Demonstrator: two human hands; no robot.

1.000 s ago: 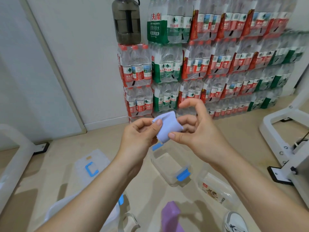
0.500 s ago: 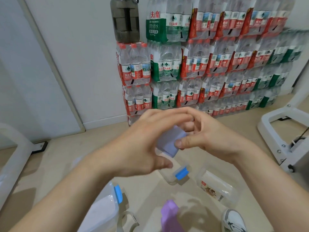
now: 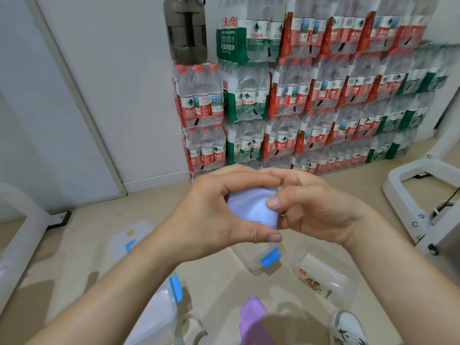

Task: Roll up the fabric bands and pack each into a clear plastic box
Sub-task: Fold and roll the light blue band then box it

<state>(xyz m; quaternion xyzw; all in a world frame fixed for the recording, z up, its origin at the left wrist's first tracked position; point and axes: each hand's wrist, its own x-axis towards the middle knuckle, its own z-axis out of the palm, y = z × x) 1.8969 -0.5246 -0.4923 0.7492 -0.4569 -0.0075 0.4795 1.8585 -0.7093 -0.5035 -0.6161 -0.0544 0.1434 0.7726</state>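
Both my left hand [image 3: 211,217] and right hand [image 3: 316,210] clamp the pale lilac rolled fabric band [image 3: 251,207] above the open clear plastic box [image 3: 263,260] on the floor; any loosened pinch probably lets it unroll.

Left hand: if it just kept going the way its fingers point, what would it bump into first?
Almost at once the right hand: the left hand points across at it, both gripping the pale blue band between them.

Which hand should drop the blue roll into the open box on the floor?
Probably the left hand. It wraps the pale blue roll between fingers and thumb, while the right hand only pinches one end. The open box lies just below.
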